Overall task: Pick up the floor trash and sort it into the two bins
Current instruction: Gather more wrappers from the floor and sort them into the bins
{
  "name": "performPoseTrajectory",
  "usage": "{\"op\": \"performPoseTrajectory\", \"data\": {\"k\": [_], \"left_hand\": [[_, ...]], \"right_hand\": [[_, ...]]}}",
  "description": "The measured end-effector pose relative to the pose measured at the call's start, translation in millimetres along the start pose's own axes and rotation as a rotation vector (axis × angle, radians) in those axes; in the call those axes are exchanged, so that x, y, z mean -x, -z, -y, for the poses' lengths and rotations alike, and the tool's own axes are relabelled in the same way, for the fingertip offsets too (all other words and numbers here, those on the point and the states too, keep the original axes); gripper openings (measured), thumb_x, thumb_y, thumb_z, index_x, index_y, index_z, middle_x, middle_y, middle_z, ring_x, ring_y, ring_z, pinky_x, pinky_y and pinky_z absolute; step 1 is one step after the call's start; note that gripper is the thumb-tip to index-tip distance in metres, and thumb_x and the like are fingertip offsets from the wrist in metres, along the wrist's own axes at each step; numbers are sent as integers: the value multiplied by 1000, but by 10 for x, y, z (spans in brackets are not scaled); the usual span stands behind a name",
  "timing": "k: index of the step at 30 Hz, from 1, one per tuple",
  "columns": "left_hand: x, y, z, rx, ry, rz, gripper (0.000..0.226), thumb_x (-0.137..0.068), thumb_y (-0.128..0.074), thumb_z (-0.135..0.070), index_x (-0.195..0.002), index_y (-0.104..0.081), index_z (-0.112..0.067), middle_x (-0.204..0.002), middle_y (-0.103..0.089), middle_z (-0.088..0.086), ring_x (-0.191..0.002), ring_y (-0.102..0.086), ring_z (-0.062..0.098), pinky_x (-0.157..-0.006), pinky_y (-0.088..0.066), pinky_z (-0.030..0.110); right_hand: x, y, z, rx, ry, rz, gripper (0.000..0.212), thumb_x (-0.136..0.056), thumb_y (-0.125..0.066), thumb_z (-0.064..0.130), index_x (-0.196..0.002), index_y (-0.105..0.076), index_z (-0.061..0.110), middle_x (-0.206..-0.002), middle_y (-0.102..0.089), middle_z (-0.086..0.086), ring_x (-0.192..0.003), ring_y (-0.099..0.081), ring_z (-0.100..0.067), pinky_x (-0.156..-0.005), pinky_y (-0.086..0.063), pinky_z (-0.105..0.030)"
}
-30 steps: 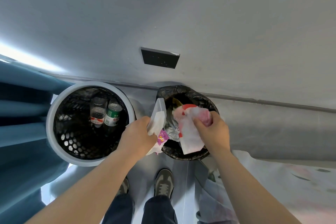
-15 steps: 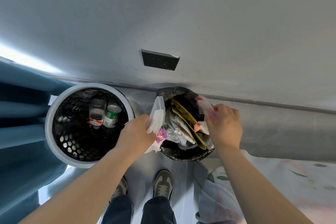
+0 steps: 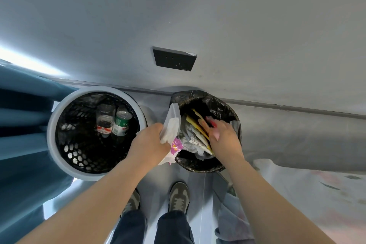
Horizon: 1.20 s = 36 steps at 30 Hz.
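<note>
Two bins stand against the wall. The white-rimmed mesh bin (image 3: 51, 125) on the left holds two plastic bottles (image 3: 113, 123). The black-bagged bin (image 3: 223, 103) on the right holds crumpled paper and yellow wrappers (image 3: 195, 136). My left hand (image 3: 148, 144) grips a bunch of white paper and a pink wrapper (image 3: 172, 130) between the bins, at the black bin's left rim. My right hand (image 3: 223, 136) reaches into the black bin with its fingers extended over the wrappers; a pink-red scrap (image 3: 213, 125) shows at its fingertips.
A dark wall plate (image 3: 174, 58) sits above the bins. Blue curtain folds (image 3: 21, 117) hang at the left. A pale patterned cloth (image 3: 309, 194) lies at the right. My two shoes (image 3: 178, 197) stand on the floor just before the bins.
My right hand dropped its white and red paper wad, lifted to the bin's right rim, then moved down into the black bin. My left hand stayed in place with its bunch.
</note>
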State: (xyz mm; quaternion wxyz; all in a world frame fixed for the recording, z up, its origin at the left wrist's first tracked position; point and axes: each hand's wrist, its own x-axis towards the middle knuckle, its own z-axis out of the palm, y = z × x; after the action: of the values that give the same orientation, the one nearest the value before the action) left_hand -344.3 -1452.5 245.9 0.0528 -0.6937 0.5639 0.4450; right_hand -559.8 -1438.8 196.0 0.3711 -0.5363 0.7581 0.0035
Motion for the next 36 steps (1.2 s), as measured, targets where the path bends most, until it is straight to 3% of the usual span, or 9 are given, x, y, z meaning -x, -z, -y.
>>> {"op": "performPoseTrajectory", "data": {"k": [5, 10, 14, 16, 20, 24, 27, 32, 36], "left_hand": [[-24, -12, -109, 4, -10, 7, 22, -82, -60, -19, -100, -48, -15, -89, -58, 2, -81, -56, 23, -65, -45, 33], [-79, -118, -237, -23, -18, 4, 31, -84, -60, -20, -110, -46, -14, -94, -56, 2, -85, -54, 24, -67, -40, 30], [-133, -301, -199, 57, 216, 21, 28, -82, -62, -17, -104, -49, -6, -93, -54, 7, -84, -51, 27, -66, -38, 29], [-139, -413, -167, 144, 314, 49, 24, -80, -64, -16, -98, -51, -6, -89, -54, 6, -80, -51, 25, -59, -36, 28], [-172, -618, -179, 147, 292, 144, 18, -80, -62, -14, -77, -44, -12, -71, -44, -1, -69, -44, 18, -48, -29, 24], [-358, -741, -308, 365, 255, 181, 16, -81, -64, -13, -94, -55, -12, -87, -57, 5, -81, -54, 22, -51, -37, 23], [-524, -837, -349, 551, 310, 111, 24, -81, -63, -11, -104, -58, -12, -104, -63, 11, -94, -60, 29, -68, -50, 32], [-649, -886, -191, 218, 394, 7, 37, -85, -63, -17, -117, -52, -2, -115, -60, 17, -107, -57, 34, -79, -44, 32], [-681, -870, -209, 77, 314, 22, 57, -84, -69, -35, -123, -46, 0, -122, -57, 17, -114, -55, 34, -85, -45, 35]], "right_hand": [[245, 172, 3, -62, -28, -81, 39, -93, -53, 15, -131, -54, 21, -124, -58, -3, -105, -57, -21, -82, -46, -27], [444, 208, -156, -92, -117, -32, 37, -92, -55, 14, -128, -57, 20, -127, -60, 0, -109, -58, -18, -91, -51, -33], [531, 188, -232, -131, -153, -6, 36, -93, -54, 14, -129, -56, 21, -121, -60, -1, -99, -60, -18, -81, -49, -25], [543, 161, -247, -150, -140, 12, 36, -93, -53, 12, -128, -56, 20, -120, -61, -1, -100, -60, -18, -82, -50, -26], [522, 95, -260, -172, -140, 43, 40, -92, -54, 13, -131, -53, 23, -123, -61, 2, -105, -60, -16, -89, -52, -29], [462, 78, -290, -207, -148, 43, 36, -92, -54, 12, -127, -55, 21, -117, -62, 1, -103, -61, -18, -85, -51, -28], [415, 73, -331, -221, -149, 27, 36, -92, -54, 13, -127, -57, 20, -119, -63, 1, -107, -59, -17, -88, -47, -24], [332, 33, -403, -213, -166, 23, 36, -91, -54, 13, -126, -55, 22, -120, -63, 2, -102, -58, -14, -80, -43, -21], [290, -24, -380, -199, -155, 21, 40, -89, -56, 13, -128, -55, 23, -120, -62, 3, -107, -58, -14, -85, -44, -21]]}}
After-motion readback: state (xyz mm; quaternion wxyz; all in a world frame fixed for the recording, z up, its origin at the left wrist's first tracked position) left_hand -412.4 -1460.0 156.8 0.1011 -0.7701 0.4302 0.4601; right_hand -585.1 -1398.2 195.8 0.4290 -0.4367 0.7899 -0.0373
